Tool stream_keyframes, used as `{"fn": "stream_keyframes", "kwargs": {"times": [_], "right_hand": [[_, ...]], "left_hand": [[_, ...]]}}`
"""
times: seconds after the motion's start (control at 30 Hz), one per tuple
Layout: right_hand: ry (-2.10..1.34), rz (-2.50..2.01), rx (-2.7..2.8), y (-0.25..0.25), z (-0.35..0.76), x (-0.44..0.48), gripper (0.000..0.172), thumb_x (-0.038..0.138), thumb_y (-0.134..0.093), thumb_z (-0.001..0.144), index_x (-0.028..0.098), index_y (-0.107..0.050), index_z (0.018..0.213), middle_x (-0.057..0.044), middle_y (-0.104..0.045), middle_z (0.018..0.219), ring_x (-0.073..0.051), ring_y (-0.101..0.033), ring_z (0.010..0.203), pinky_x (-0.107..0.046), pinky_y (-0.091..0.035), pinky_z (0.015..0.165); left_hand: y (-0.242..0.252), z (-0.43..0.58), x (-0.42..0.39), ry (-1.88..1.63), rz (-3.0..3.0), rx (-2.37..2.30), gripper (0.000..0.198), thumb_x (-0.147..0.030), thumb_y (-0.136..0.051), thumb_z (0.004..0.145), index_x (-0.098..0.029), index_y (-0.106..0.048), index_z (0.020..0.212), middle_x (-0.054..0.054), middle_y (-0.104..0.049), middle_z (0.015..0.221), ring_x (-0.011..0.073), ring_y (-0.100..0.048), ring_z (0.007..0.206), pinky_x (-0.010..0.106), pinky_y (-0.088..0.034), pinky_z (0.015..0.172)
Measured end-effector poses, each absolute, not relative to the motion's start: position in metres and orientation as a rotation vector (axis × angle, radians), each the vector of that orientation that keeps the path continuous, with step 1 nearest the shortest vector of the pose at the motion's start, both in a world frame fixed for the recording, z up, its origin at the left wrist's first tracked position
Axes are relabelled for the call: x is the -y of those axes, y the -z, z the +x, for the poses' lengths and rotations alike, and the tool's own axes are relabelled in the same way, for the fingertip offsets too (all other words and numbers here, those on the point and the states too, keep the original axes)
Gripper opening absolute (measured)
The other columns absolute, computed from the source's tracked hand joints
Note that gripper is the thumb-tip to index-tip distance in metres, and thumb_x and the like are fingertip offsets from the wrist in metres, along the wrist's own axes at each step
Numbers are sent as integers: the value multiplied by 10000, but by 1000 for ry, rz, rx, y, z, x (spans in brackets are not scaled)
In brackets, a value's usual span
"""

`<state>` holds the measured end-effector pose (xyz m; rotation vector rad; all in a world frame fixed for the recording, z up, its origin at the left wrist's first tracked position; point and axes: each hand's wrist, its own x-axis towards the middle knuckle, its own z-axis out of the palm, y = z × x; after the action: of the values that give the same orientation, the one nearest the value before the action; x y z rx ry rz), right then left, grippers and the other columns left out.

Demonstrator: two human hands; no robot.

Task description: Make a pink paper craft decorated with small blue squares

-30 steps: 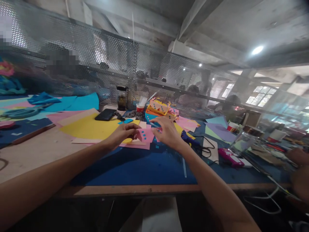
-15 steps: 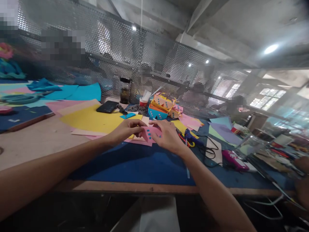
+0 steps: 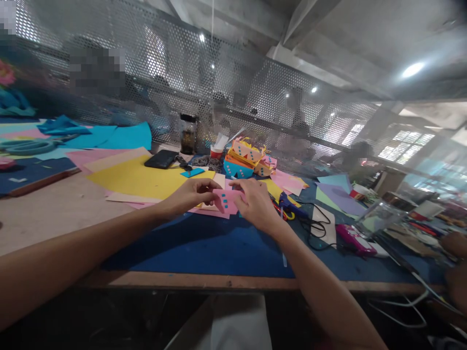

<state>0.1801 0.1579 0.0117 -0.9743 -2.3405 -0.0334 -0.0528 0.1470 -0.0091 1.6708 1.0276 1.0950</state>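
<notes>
A small pink paper piece (image 3: 219, 198) with blue squares on it is held just above the table's blue mat. My left hand (image 3: 197, 195) pinches its left edge between thumb and fingers. On the right side, my right hand (image 3: 255, 201) grips the same piece, its thumb in front and covering part of the surface. Behind my hands lie sheets of yellow paper (image 3: 146, 180) and a little blue paper piece (image 3: 192, 172). Farther back is a pile of decorated paper shapes, with a blue one (image 3: 238, 169) in front.
A glue gun (image 3: 292, 204) with a black cable lies right of my right hand. Beyond it are a magenta device (image 3: 355, 239) and a clear container (image 3: 381, 218). A dark jar (image 3: 188, 133) and a black phone-like item (image 3: 161, 158) stand or lie at the back. Another person's hand (image 3: 454, 245) is at far right.
My right thumb and fingers have shifted slightly right on the pink paper piece, covering its right-hand squares. The left hand keeps its hold. The view has moved slightly.
</notes>
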Motion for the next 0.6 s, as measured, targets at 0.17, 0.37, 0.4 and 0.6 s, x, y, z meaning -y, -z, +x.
{"fn": "stream_keyframes", "kwargs": {"times": [0.17,0.37,0.4,0.6], "right_hand": [[133,-1028,2025,-16,195,-173,281,414,-500,1097,231,-710,1134,-111,-762,1239,-312,-619,1257,-488,-371,1110],[-462,-1042,1591,-7,209,-207,482,682,-611,940,221,-663,1072,-103,-723,1155,-278,-650,1117,-434,-497,1022],[-572,-1051,1547,-4,208,-209,512,714,-627,916,224,-660,1062,-90,-727,1128,-270,-658,1096,-413,-517,984],[-958,-959,1391,8,196,-205,629,795,-659,871,257,-691,1196,-81,-733,1277,-277,-687,1185,-386,-563,943]], "left_hand": [[7,-55,-149,-1177,1583,-1115,350,-382,-836,708,-178,-750,979,73,-823,855,238,-716,829,331,-461,704],[9,-60,-157,-1273,1481,-1088,329,-334,-847,628,-188,-746,904,42,-794,821,216,-696,777,331,-469,717],[9,-61,-159,-1293,1471,-1089,321,-328,-848,623,-191,-747,895,32,-786,812,201,-678,752,324,-466,706],[8,-70,-163,-1416,1404,-1106,340,-298,-842,614,-202,-765,932,18,-763,864,181,-658,778,315,-495,719]]}}
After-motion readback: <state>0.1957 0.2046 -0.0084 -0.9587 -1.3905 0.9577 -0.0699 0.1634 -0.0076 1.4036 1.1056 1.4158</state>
